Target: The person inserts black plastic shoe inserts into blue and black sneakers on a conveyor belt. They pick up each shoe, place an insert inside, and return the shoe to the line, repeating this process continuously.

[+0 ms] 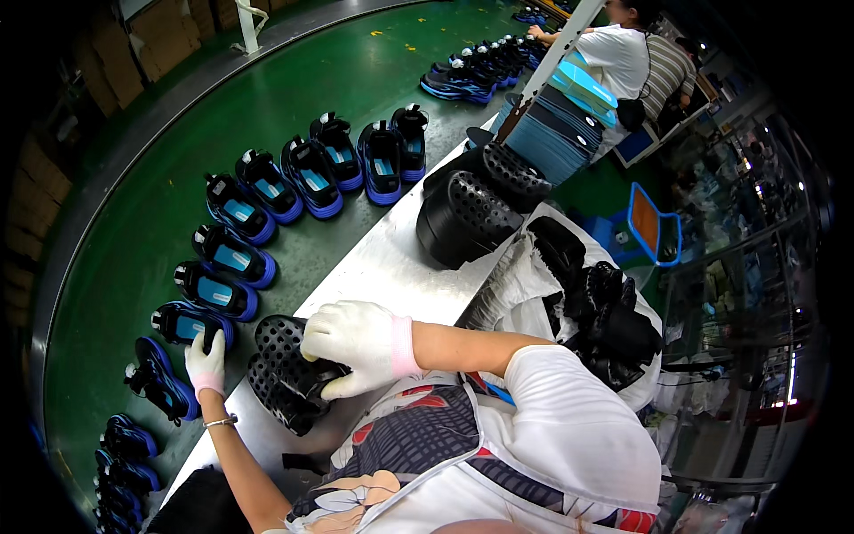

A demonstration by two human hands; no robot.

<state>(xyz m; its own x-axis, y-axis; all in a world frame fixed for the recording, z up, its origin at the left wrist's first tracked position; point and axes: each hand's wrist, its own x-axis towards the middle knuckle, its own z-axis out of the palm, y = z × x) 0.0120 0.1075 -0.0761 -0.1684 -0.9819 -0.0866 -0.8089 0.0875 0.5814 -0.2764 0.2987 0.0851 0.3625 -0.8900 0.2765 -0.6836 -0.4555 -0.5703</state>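
My left hand, in a white glove, reaches to the heel end of a black and blue sneaker on the green surface. Its fingers are bent around a small dark piece at the shoe's opening; whether that is part of the shoe I cannot tell. My right hand, gloved in white with a pink cuff, curls over black perforated toe-shaped inserts on the metal ledge. Fingers and thumb close at the edge of one insert, partly hiding it. Other sneakers with light blue insoles stand in a curved row beyond my left hand.
Nested black perforated inserts stand farther along the metal ledge. To the right, a white sack holds black pieces. Blue-grey stacked sheets and a blue chair lie beyond. Co-workers are at the far right.
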